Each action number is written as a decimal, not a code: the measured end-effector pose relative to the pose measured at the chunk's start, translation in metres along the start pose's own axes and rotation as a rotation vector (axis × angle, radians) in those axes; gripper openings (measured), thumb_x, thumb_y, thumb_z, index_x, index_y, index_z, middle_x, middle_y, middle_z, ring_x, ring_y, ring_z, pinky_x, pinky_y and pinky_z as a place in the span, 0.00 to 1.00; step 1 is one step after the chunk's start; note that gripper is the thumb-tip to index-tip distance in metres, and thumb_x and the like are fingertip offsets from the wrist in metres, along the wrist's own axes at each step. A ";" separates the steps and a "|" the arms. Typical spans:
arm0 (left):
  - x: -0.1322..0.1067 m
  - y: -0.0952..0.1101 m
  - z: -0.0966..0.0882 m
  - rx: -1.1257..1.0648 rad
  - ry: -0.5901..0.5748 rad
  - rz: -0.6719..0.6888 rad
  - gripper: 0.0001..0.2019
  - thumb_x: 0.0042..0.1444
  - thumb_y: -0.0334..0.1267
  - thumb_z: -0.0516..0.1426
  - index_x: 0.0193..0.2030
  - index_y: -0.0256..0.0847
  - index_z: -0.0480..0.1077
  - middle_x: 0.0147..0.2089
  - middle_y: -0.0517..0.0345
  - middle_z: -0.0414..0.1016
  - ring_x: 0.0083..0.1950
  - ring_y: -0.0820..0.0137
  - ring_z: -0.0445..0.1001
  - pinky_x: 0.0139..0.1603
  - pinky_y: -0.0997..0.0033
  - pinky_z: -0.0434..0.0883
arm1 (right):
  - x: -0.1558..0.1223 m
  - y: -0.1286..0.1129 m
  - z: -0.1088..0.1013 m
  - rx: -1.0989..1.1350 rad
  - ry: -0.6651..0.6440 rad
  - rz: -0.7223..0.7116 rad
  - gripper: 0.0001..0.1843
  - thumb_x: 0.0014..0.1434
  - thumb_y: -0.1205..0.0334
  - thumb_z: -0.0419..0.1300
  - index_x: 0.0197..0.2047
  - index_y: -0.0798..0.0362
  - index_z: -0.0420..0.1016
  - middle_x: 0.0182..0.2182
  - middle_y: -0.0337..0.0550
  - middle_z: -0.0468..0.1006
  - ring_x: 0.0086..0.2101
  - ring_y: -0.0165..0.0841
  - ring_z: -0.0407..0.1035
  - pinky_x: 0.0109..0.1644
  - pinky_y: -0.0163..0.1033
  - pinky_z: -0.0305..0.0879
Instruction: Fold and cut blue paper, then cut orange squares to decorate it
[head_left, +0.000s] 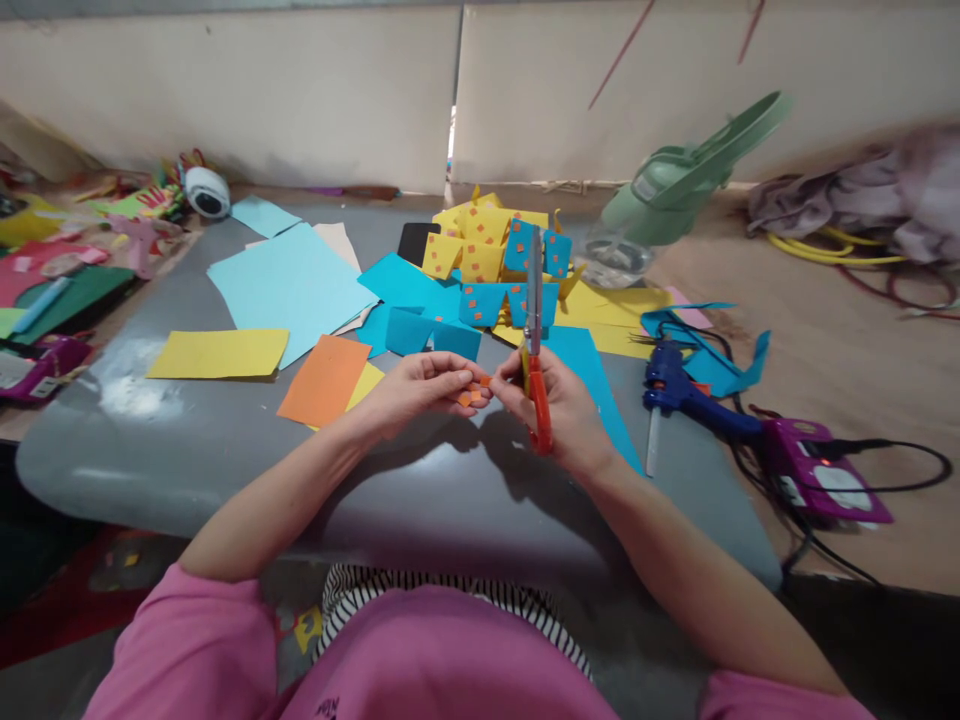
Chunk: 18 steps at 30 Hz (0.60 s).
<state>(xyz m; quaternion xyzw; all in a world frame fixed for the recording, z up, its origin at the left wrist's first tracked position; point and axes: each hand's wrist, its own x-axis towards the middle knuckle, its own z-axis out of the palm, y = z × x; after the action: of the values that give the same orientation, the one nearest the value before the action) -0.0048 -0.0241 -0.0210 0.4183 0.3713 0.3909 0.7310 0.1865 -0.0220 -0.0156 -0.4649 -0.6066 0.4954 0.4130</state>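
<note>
Several small orange paper squares [466, 398] rest on the fingers of my left hand [431, 382], whose thumb presses over them. My right hand [559, 405] holds scissors [538, 400] with orange-red handles, blades pointing up and away from me. Its thumb and forefinger pinch another orange square [486, 381] close to the left fingertips. Just beyond my hands stand folded yellow paper pieces [481, 262] and folded blue paper pieces [482, 303], dotted with orange squares. An orange paper sheet [325, 380] lies left of my left hand.
Light blue sheets [292, 285] and a yellow strip [217, 354] lie on the grey table [187, 460]. At right, a blue glue gun [679, 390] sits near a purple power strip [821, 470] with black cables. A green fan-like object [675, 185] stands at the back right.
</note>
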 end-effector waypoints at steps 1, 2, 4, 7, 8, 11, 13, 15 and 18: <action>0.000 0.000 0.000 -0.011 0.002 -0.008 0.09 0.59 0.39 0.63 0.42 0.35 0.77 0.39 0.51 0.82 0.38 0.72 0.80 0.44 0.70 0.77 | 0.000 0.000 0.000 0.008 0.000 0.006 0.19 0.51 0.48 0.71 0.35 0.48 0.68 0.29 0.34 0.72 0.27 0.28 0.64 0.31 0.37 0.63; 0.000 0.000 0.000 -0.018 0.009 -0.017 0.09 0.59 0.38 0.63 0.43 0.35 0.77 0.39 0.51 0.82 0.38 0.72 0.80 0.44 0.69 0.77 | 0.000 0.001 0.000 0.014 0.001 0.009 0.20 0.51 0.47 0.71 0.35 0.48 0.67 0.29 0.34 0.71 0.27 0.28 0.64 0.31 0.37 0.62; 0.000 0.000 0.000 -0.026 0.028 -0.029 0.09 0.59 0.37 0.63 0.43 0.35 0.78 0.38 0.51 0.82 0.38 0.71 0.80 0.44 0.69 0.77 | 0.001 0.001 0.000 0.015 0.005 0.008 0.20 0.51 0.47 0.71 0.35 0.48 0.67 0.28 0.33 0.71 0.27 0.28 0.64 0.30 0.37 0.62; 0.000 -0.001 -0.001 -0.021 0.033 -0.020 0.10 0.57 0.40 0.65 0.42 0.35 0.78 0.39 0.51 0.82 0.39 0.71 0.80 0.44 0.69 0.78 | 0.001 0.001 0.000 -0.007 0.013 0.000 0.20 0.52 0.47 0.71 0.34 0.48 0.67 0.28 0.33 0.70 0.26 0.28 0.63 0.30 0.36 0.61; 0.001 -0.001 -0.001 -0.018 0.036 -0.018 0.11 0.57 0.41 0.66 0.42 0.35 0.78 0.38 0.51 0.82 0.39 0.71 0.80 0.43 0.69 0.77 | 0.001 0.001 0.000 -0.017 0.016 -0.002 0.20 0.52 0.47 0.71 0.34 0.48 0.67 0.28 0.33 0.70 0.26 0.27 0.62 0.29 0.36 0.61; 0.001 -0.003 -0.002 -0.009 0.062 -0.033 0.13 0.55 0.43 0.67 0.41 0.36 0.77 0.38 0.51 0.82 0.38 0.71 0.80 0.42 0.68 0.77 | 0.000 0.000 -0.001 -0.039 0.019 -0.010 0.18 0.53 0.48 0.70 0.34 0.48 0.67 0.27 0.32 0.69 0.25 0.27 0.61 0.28 0.36 0.59; 0.002 -0.003 -0.002 0.000 0.082 -0.039 0.13 0.53 0.43 0.68 0.39 0.36 0.76 0.38 0.51 0.82 0.38 0.71 0.79 0.42 0.67 0.77 | 0.000 -0.001 -0.001 -0.055 0.018 -0.014 0.18 0.55 0.48 0.69 0.34 0.48 0.66 0.27 0.32 0.69 0.25 0.27 0.60 0.28 0.37 0.59; 0.003 -0.003 -0.001 0.020 0.086 -0.037 0.12 0.52 0.41 0.69 0.38 0.36 0.76 0.37 0.52 0.82 0.37 0.71 0.79 0.42 0.66 0.77 | -0.001 -0.002 -0.001 -0.068 0.018 -0.025 0.18 0.54 0.49 0.69 0.34 0.48 0.66 0.27 0.33 0.69 0.25 0.27 0.60 0.29 0.37 0.59; 0.002 -0.003 0.000 0.059 0.069 -0.041 0.12 0.52 0.40 0.69 0.37 0.36 0.75 0.33 0.55 0.80 0.35 0.72 0.78 0.41 0.67 0.76 | -0.002 -0.003 0.000 -0.065 0.000 -0.036 0.19 0.53 0.49 0.71 0.33 0.49 0.67 0.28 0.33 0.70 0.27 0.27 0.62 0.31 0.37 0.61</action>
<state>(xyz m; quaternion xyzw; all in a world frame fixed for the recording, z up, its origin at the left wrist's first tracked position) -0.0030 -0.0232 -0.0240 0.4182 0.4163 0.3789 0.7129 0.1861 -0.0239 -0.0131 -0.4672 -0.6305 0.4681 0.4064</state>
